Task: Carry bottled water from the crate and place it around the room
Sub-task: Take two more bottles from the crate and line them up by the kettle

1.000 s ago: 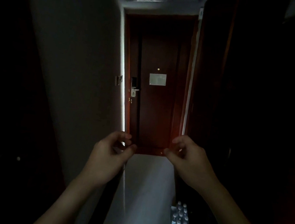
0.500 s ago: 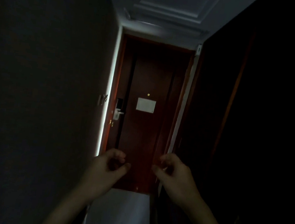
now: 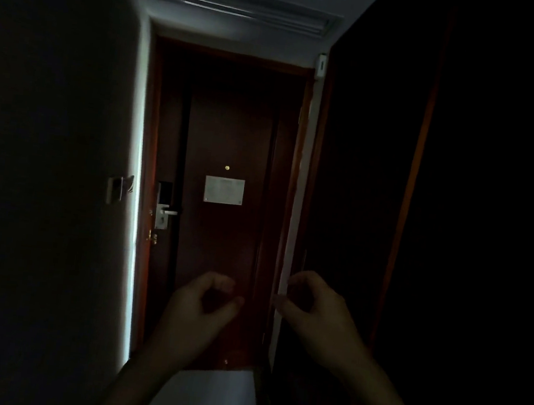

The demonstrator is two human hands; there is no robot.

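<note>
I stand in a dark, narrow hallway. My left hand (image 3: 200,308) and my right hand (image 3: 313,311) are raised side by side in front of me, fingers loosely curled and apart, with nothing in either. No crate and no water bottle is in view at this moment.
A dark red wooden door (image 3: 231,125) closes the hallway ahead, with a metal handle and lock (image 3: 164,212) on its left and a white notice (image 3: 223,190) in its middle. A wall switch (image 3: 117,188) sits on the left wall. Dark wooden panels (image 3: 412,202) line the right. Pale floor (image 3: 210,399) lies below.
The view has tilted upward, so the crate of bottles at the lower right has dropped out of sight. Both hands stay raised and empty, a little closer to each other.
</note>
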